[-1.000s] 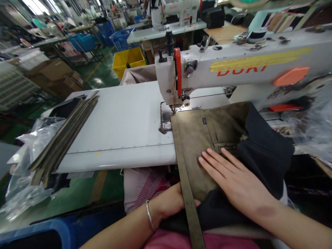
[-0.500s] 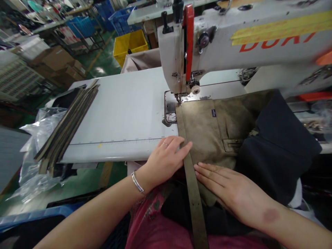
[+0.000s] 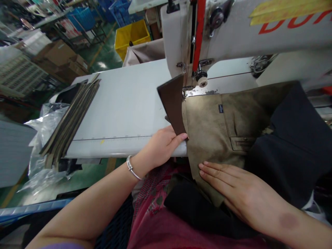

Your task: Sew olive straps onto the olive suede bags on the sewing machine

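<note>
Olive garment (image 3: 207, 128), right of centre in the frame: lying fairly flat on the white table (image 3: 129, 100), with the upper left corner just beside the presser foot (image 3: 184, 90) of the sewing machine (image 3: 176, 41) and the lower part hanging over the near edge. Marked near the top with a small dark label (image 3: 220, 108) and, farther right, with a narrow pocket (image 3: 242, 143). Bordered on the right by dark cloth (image 3: 303, 138) in loose folds. Grasping, at the centre of the frame, the lower end of a dark brown piece (image 3: 172, 103) between thumb and fingers of the left hand (image 3: 163, 147); cannot tell whether joined to the garment. Pressing on the olive surface, at the lower right, with the right hand (image 3: 236, 190), palm down, fingers straight and together. Seen at the left of the frame: a stack of olive strips (image 3: 75, 119) across the table's end, beside crumpled clear plastic (image 3: 46, 121). Seen at the upper left of centre, beyond the table: a yellow crate (image 3: 132, 38).
</note>
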The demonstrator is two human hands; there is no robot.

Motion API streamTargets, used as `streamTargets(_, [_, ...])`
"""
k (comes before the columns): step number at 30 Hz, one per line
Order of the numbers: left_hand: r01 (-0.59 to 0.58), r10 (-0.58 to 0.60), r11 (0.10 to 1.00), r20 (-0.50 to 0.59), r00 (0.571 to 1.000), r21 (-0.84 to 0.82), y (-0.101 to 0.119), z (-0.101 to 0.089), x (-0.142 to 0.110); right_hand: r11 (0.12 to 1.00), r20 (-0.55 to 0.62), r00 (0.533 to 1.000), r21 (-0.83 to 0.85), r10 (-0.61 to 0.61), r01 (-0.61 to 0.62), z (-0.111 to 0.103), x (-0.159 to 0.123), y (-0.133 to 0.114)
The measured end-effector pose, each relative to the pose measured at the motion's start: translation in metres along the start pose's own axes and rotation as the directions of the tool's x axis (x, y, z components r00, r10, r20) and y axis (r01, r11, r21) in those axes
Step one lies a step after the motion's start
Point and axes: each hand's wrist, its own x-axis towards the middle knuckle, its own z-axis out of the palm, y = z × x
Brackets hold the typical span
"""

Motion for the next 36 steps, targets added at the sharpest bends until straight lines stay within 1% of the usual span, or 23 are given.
streamTargets(5, [-0.067,0.067,0.998,-0.01,0.998,-0.002,-0.002,0.001,0.001,1.0,-0.003,1.0,0.009,0.022,-0.022,0.0,0.0,-0.001])
streamTargets(8, [-0.09,0.089,0.995,0.006,0.996,0.045,-0.001,0.002,0.001,1.0,-0.004,1.0,0.003,0.027,-0.027,0.0,0.001,-0.001])
streamTargets(12, [-0.155,0.149,0.965,0.046,0.988,0.21,0.005,0.005,-0.007,1.0,-0.021,1.0,-0.011,0.005,-0.006,-0.005,0.004,-0.001])
streamTargets(16, [-0.259,0.222,0.876,0.137,0.965,0.407,0.01,0.009,-0.018,0.998,-0.06,0.998,-0.056,-0.013,0.01,-0.009,0.008,-0.001])
streamTargets(19, [-0.307,0.258,0.816,0.166,0.952,0.49,0.008,0.012,-0.021,0.996,-0.054,0.998,-0.092,-0.02,0.015,-0.012,0.012,0.0])
streamTargets(22, [-0.335,0.293,0.803,0.161,0.942,0.493,0.003,0.011,-0.018,0.996,-0.047,0.998,-0.09,-0.03,0.025,-0.014,0.016,0.004])
streamTargets(26, [-0.335,0.296,0.807,0.157,0.942,0.486,-0.005,0.006,-0.008,0.993,-0.042,0.998,-0.109,-0.051,0.046,-0.016,0.024,0.012])
streamTargets(29, [-0.336,0.304,0.81,0.147,0.941,0.48,-0.011,0.004,-0.001,0.99,-0.073,0.995,-0.128,-0.061,0.051,-0.018,0.032,0.018])
streamTargets(33, [-0.341,0.324,0.81,0.121,0.938,0.477,-0.018,0.002,0.009,0.995,-0.116,0.992,-0.094,-0.046,0.035,-0.022,0.041,0.024])
streamTargets(36, [-0.339,0.333,0.8,0.103,0.937,0.496,-0.022,0.001,0.018,0.997,-0.119,0.993,-0.071,-0.021,0.013,-0.023,0.044,0.03])
